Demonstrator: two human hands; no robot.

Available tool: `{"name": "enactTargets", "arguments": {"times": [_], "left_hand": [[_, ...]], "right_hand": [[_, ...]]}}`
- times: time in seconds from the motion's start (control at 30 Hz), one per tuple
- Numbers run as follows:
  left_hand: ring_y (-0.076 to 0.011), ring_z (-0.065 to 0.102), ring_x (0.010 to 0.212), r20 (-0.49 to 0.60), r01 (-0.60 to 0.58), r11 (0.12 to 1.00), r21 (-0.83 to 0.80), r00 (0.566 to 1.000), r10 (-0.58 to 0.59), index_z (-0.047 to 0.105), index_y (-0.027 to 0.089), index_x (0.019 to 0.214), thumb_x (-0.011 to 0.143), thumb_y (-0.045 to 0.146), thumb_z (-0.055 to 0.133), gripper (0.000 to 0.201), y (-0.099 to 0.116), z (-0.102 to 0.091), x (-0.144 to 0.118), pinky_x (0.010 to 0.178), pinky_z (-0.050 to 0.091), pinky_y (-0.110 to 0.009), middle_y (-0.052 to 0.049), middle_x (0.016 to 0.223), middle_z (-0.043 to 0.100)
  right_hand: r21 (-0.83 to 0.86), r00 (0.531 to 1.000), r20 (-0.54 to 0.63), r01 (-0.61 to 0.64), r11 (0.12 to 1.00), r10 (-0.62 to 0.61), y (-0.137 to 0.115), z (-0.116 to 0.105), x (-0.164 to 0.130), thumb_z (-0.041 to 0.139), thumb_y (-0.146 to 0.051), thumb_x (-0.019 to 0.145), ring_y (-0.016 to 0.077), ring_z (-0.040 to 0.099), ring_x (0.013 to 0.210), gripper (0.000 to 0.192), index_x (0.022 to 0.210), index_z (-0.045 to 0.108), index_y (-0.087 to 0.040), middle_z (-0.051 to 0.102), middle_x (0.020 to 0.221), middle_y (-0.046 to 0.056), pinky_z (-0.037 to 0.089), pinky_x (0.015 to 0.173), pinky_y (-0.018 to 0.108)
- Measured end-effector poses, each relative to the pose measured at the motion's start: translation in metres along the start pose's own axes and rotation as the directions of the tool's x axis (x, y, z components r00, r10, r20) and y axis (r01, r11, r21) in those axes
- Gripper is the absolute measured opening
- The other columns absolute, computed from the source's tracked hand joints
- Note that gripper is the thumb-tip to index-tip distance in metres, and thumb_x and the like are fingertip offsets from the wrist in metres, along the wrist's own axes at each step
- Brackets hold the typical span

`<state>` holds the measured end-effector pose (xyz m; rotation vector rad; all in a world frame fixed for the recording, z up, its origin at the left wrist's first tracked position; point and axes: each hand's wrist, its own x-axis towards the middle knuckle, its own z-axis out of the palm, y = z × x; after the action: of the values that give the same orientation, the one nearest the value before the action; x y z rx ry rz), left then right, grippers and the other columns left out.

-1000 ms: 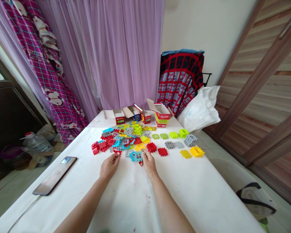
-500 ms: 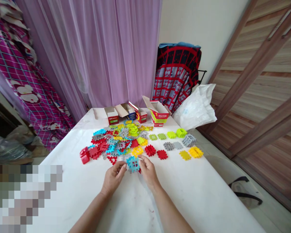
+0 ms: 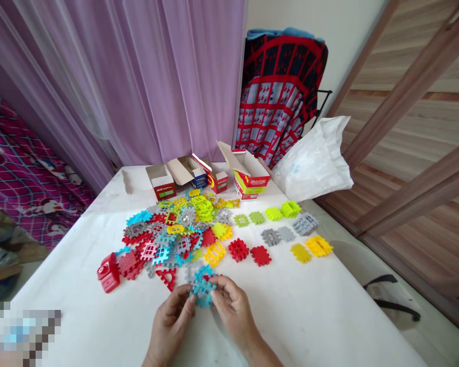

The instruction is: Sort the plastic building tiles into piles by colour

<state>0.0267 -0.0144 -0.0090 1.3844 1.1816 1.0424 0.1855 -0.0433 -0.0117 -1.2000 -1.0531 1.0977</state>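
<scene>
Right now both of my hands meet over the near middle of the white table (image 3: 329, 316), pinching a blue toothed plastic tile (image 3: 202, 291) between them: my left hand (image 3: 171, 323) has its fingertips closed on the tile's left edge, my right hand (image 3: 232, 310) has thumb and fingers closed on its right edge, and the tile sits just above the tabletop, at the near edge of the heap. Just beyond my fingers spreads the heap of mixed tiles (image 3: 176, 232) in red, blue, grey, yellow and green, with a red triangular piece (image 3: 167, 278) near my left hand and a chunky red block (image 3: 108, 272) off to the left. To the right, sorted pieces lie apart in small groups: two red tiles (image 3: 248, 252), grey tiles (image 3: 286, 232), yellow tiles (image 3: 311, 248) and green tiles (image 3: 270, 214). At the far edge stand opened red cardboard boxes (image 3: 199, 178); their printed labels are too small for me to read. A crumpled white plastic bag (image 3: 315, 160) rests beside them, its faint blue print likewise unreadable.
</scene>
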Motion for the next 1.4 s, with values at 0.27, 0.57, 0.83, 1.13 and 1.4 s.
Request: {"name": "enactTargets", "arguments": {"times": [0.27,0.57,0.83,1.13,1.4], "left_hand": [[-0.0136,0.061,0.061,-0.118,0.015,0.987,-0.158,0.992,-0.034,0.062,0.019,0.101,0.074,0.052,0.069,0.043,0.000,0.001,0.005,0.057,0.052,-0.025,0.000,0.070,0.066],[-0.0108,0.057,0.052,0.054,0.106,0.981,-0.165,0.994,-0.098,0.059,0.018,0.098,0.071,0.056,0.069,0.047,0.006,0.001,0.008,0.054,0.049,-0.025,0.004,0.065,0.063],[-0.0123,0.058,0.057,0.069,0.127,0.990,-0.056,0.990,-0.123,0.058,0.015,0.110,0.074,0.064,0.061,0.061,0.012,-0.002,0.008,0.040,0.037,-0.019,0.001,0.069,0.061],[-0.0127,0.058,0.055,0.126,0.085,0.993,-0.082,0.989,-0.074,0.055,0.019,0.117,0.071,0.063,0.064,0.065,0.002,-0.003,0.009,0.035,0.036,-0.017,0.004,0.065,0.058],[-0.0068,0.039,0.039,0.065,0.087,0.995,-0.049,0.994,-0.084,0.059,0.013,0.124,0.074,0.061,0.060,0.069,0.000,-0.006,0.009,0.036,0.031,-0.018,0.006,0.052,0.053]], "right_hand": [[0.000,0.999,-0.038,0.033,0.999,-0.033,0.005,0.002,0.004,0.063,-0.041,0.083,0.0150,0.062,0.069,0.030,0.105,0.061,-0.020,0.068,0.080,0.004,0.050,0.062,0.024],[0.015,0.998,-0.052,0.043,0.999,-0.043,0.008,0.001,0.006,0.063,-0.035,0.082,0.0120,0.058,0.062,0.036,0.114,0.055,-0.021,0.063,0.073,-0.002,0.047,0.060,0.023],[-0.219,0.993,0.069,0.110,0.969,-0.097,-0.004,0.000,0.001,0.064,-0.026,0.074,0.0118,0.055,0.057,0.051,0.124,0.055,-0.022,0.061,0.064,-0.006,0.046,0.058,0.024],[-0.241,0.984,0.018,0.174,0.955,-0.175,0.002,0.004,0.001,0.064,-0.028,0.076,0.0118,0.056,0.055,0.044,0.119,0.056,-0.022,0.062,0.064,-0.006,0.046,0.056,0.022],[-0.465,0.880,0.071,0.446,0.765,-0.470,-0.006,-0.004,0.000,0.063,-0.028,0.080,0.0188,0.063,0.087,0.027,0.106,0.065,-0.021,0.066,0.099,0.008,0.054,0.079,0.031]]}}
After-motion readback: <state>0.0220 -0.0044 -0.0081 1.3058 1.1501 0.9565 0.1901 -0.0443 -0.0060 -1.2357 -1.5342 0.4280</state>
